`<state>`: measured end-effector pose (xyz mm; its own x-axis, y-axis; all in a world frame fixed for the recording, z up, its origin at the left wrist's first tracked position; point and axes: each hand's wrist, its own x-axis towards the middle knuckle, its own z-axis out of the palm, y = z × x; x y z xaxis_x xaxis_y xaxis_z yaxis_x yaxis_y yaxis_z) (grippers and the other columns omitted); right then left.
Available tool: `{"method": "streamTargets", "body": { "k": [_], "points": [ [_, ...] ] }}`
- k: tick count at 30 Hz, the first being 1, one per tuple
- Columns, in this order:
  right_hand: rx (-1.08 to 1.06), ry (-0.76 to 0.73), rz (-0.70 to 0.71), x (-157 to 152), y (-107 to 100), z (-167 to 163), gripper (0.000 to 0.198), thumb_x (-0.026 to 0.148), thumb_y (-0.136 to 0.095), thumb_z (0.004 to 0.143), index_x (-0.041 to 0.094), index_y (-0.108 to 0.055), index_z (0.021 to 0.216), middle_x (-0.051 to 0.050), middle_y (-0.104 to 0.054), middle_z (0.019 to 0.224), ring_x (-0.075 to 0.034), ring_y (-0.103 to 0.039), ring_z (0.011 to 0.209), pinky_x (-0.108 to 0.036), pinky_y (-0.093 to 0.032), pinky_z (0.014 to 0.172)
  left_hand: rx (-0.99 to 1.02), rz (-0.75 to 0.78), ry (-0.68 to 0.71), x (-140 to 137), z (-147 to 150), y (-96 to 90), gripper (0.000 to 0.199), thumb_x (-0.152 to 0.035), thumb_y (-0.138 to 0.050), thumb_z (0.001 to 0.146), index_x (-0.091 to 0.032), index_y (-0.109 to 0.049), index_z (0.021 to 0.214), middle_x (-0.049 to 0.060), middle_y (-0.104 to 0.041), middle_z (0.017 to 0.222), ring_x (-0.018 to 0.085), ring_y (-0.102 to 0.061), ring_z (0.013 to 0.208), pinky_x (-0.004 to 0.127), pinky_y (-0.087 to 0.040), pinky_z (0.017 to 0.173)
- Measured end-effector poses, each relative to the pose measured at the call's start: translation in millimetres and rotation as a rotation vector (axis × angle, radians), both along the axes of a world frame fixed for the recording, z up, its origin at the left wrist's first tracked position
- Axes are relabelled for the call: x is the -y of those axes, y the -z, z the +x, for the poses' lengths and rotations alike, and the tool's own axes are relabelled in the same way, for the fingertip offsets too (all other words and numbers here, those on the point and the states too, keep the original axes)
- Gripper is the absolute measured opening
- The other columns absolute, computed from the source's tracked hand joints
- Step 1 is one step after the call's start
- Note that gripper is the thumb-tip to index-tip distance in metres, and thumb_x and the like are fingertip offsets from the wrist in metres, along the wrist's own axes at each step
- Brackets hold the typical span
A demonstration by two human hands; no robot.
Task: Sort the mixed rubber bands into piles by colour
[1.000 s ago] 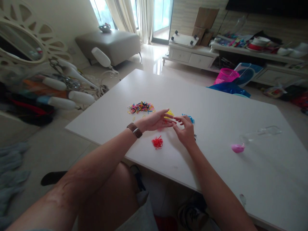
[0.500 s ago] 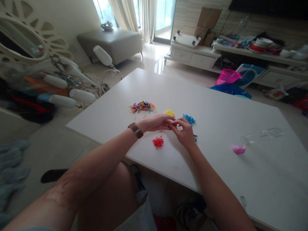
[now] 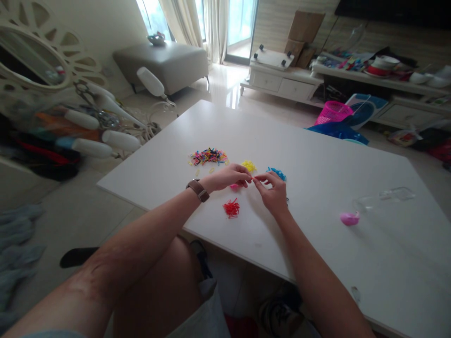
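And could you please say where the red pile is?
In the head view, the red pile lies just below centre, on the white table, between the left hand and the table's near edge.

The left arm (image 3: 116,251) wore a broad brown wristband (image 3: 193,187), leathery in look, with a pale metal buckle (image 3: 202,194) on its outer face. A sliver of grey-blue sleeve (image 3: 52,334) showed higher up. The right arm (image 3: 313,263) was bare. Pale grey shorts (image 3: 197,313), loose at the hem, covered part of the thigh (image 3: 155,291).
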<state>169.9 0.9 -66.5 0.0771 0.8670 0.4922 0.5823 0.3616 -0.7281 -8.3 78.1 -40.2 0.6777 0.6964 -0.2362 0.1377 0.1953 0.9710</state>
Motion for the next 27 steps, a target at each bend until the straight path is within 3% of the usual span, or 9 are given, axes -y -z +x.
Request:
{"method": "streamTargets", "body": {
  "k": [8, 12, 16, 19, 27],
  "points": [
    [0.022, 0.005, -0.007, 0.5, 0.3, -0.8, 0.009, 0.021, -0.064, 0.087, 0.022, -0.068, 0.079, -0.001, -0.065, 0.079, -0.019, -0.059, 0.080, -0.033, -0.047, 0.071, -0.080, 0.080, 0.014, -3.4, -4.2, -4.5, 0.010, -0.021, -0.067, 0.077, -0.012, -0.070, 0.077, 0.006, -0.069, 0.073, 0.011, -0.063, 0.066, 0.022, -0.049, 0.063],
    [0.037, -0.003, -0.018, 0.8, -0.3, -1.4, 0.010, 0.022, -0.063, 0.088, 0.021, -0.067, 0.079, -0.002, -0.065, 0.079, -0.019, -0.059, 0.080, -0.033, -0.047, 0.071, -0.152, 0.242, 0.036, -2.8, -5.7, -6.3, 0.011, -0.022, -0.065, 0.077, -0.013, -0.070, 0.079, 0.005, -0.069, 0.072, 0.012, -0.064, 0.066, 0.021, -0.047, 0.059],
    [0.026, -0.012, -0.011, 0.2, -0.9, -0.6, 0.010, 0.023, -0.062, 0.090, 0.021, -0.068, 0.081, -0.002, -0.066, 0.081, -0.019, -0.060, 0.080, -0.032, -0.048, 0.070, -0.119, 0.422, 0.061, 1.3, -5.0, -2.8, 0.017, -0.020, -0.066, 0.077, -0.014, -0.069, 0.093, 0.002, -0.068, 0.071, 0.012, -0.062, 0.064, 0.021, -0.045, 0.056],
    [0.019, -0.016, -0.010, -0.1, -1.0, 0.2, 0.011, 0.024, -0.062, 0.090, 0.021, -0.068, 0.082, -0.002, -0.066, 0.081, -0.019, -0.060, 0.079, -0.032, -0.048, 0.069, -0.111, 0.537, 0.037, 3.7, -4.5, -1.0, 0.013, -0.022, -0.068, 0.078, -0.014, -0.068, 0.088, 0.002, -0.068, 0.071, 0.011, -0.061, 0.064, 0.021, -0.046, 0.058],
    [0.020, -0.014, -0.007, -0.6, -0.1, 0.8, 0.012, 0.027, -0.064, 0.091, 0.022, -0.068, 0.080, -0.002, -0.066, 0.078, -0.018, -0.059, 0.075, -0.033, -0.047, 0.070, -0.174, 0.614, 0.026, 1.8, -5.1, -7.5, 0.013, -0.019, -0.061, 0.084, -0.011, -0.071, 0.086, 0.005, -0.072, 0.072, 0.012, -0.064, 0.065, 0.022, -0.048, 0.060]
  ]
}}
